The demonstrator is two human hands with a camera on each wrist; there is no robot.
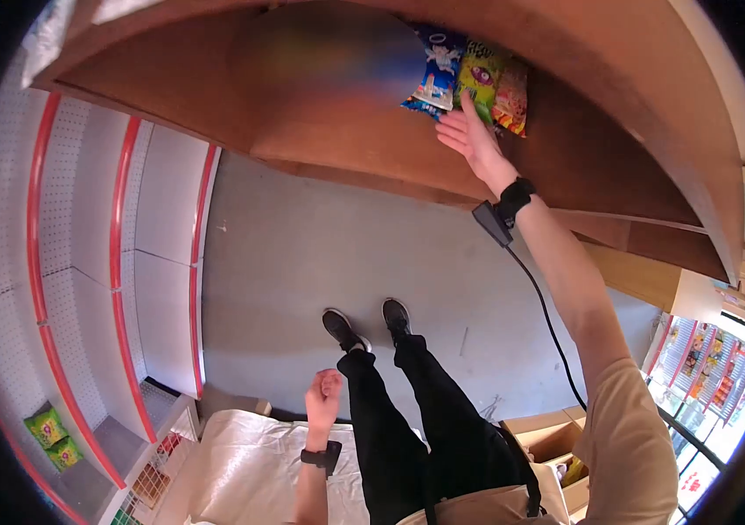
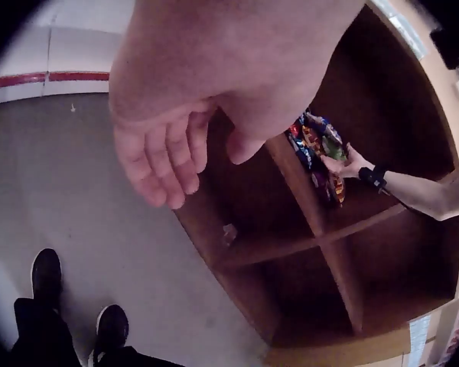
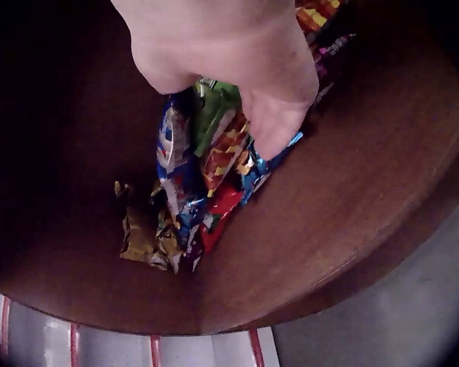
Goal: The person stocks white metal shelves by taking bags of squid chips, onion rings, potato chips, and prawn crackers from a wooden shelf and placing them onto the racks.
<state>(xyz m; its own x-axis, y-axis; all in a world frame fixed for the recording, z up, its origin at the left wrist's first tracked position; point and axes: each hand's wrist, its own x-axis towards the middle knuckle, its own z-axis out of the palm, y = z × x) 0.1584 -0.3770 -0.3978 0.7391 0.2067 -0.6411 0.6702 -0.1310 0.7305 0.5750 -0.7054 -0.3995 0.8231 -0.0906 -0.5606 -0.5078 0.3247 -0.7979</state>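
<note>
My right hand [image 1: 477,147] is at the snack bags in a brown wooden shelf compartment, fingers extended, with its thumb against a green bag [image 1: 480,77]. Beside that bag are a blue bag [image 1: 439,70] and an orange-red one [image 1: 512,98]. In the right wrist view, the hand [image 3: 241,53] covers part of the pile; a blue-and-white bag [image 3: 174,145], a red bag [image 3: 222,214] and a gold bag [image 3: 140,233] show below it. My left hand [image 1: 323,398] hangs away from the shelf, holding nothing; its fingers are loosely bent in the left wrist view [image 2: 172,130].
The wooden shelf [image 2: 321,241] has several compartments, one with a small clear item [image 2: 229,235]. White shelving with red edges [image 1: 117,219] stands at the left, with green bags [image 1: 47,427] low on it. A cream-covered surface [image 1: 245,468] and an open cardboard box [image 1: 547,437] are near my legs.
</note>
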